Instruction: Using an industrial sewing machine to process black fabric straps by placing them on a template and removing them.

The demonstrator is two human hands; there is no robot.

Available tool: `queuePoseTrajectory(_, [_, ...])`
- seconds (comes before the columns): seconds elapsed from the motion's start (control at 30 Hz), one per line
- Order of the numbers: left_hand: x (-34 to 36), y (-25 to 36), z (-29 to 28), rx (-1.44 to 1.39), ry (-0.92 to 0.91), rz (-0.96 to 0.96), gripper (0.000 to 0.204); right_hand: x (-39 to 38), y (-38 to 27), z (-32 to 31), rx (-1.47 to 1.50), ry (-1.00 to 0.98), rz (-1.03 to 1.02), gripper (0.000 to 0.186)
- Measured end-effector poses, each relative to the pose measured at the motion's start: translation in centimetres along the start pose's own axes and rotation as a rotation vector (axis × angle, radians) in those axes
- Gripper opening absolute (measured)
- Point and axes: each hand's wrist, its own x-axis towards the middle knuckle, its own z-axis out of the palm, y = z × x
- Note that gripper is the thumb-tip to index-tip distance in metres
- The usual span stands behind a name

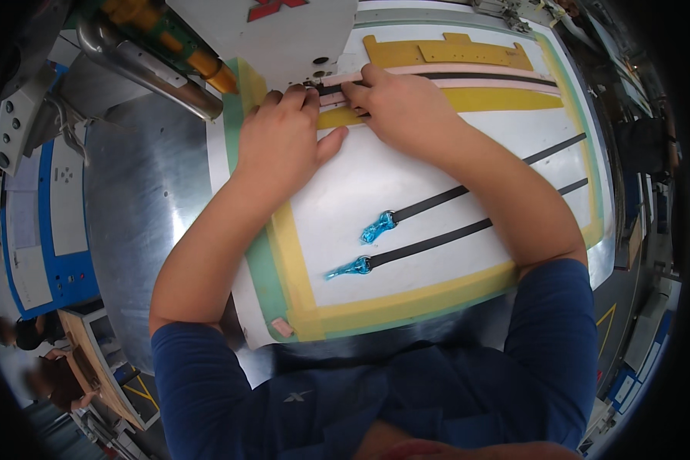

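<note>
White board (337, 169) taken as landmark; it lies in front of the wearer, bordered with yellow tape (291, 253) and green tape (264, 276). Both hands over its far part, close together. Left hand (280, 134) at the board's far left, fingers bent downward beside the left end of a dark strap (498, 76), thumb stretched out toward the right; cannot tell whether it grips or only presses. Right hand (399, 103) just right of it, fingers curled over the same strap and its pink edging (514, 86); fingertips partly hidden, so grasp or mere contact cannot be told. The strap runs across the far part of the board toward its right border, between pink edges, a yellow strip (498, 100) along the near side. Beyond it, near the board's far edge, a mustard-coloured plate (452, 52). Across the board's middle and right, two black straps lie slanting, apart: upper strap (429, 203) and lower strap (429, 247), each with a blue-wrapped end at left. Small pink piece (282, 327) at the board's near left corner. Pale machine head (299, 34) above the board's far left; metal table (146, 222) left of the board.
</note>
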Motion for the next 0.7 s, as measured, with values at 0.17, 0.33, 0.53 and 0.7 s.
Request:
queuePoseTrajectory(0.17, [0.10,0.00,0.04,-0.017,-0.016,-0.010,0.061,-0.03,0.01,-0.01,0.002,0.009,-0.001,0.029])
queuePoseTrajectory(0.33, [-0.01,0.23,-0.29,-0.038,-0.057,-0.040,0.063,-0.13,-0.27,0.06,0.008,0.017,-0.012,0.031])
queuePoseTrajectory(0.53, [-0.06,0.20,-0.47,-0.008,-0.064,-0.043,0.063,-0.14,-0.52,0.19,0.023,0.027,0.002,0.030])
queuePoseTrajectory(0.7, [-0.21,-0.07,-0.21,-0.042,-0.028,-0.026,0.063,-0.01,-0.41,0.01,0.021,-0.008,0.008,0.031])
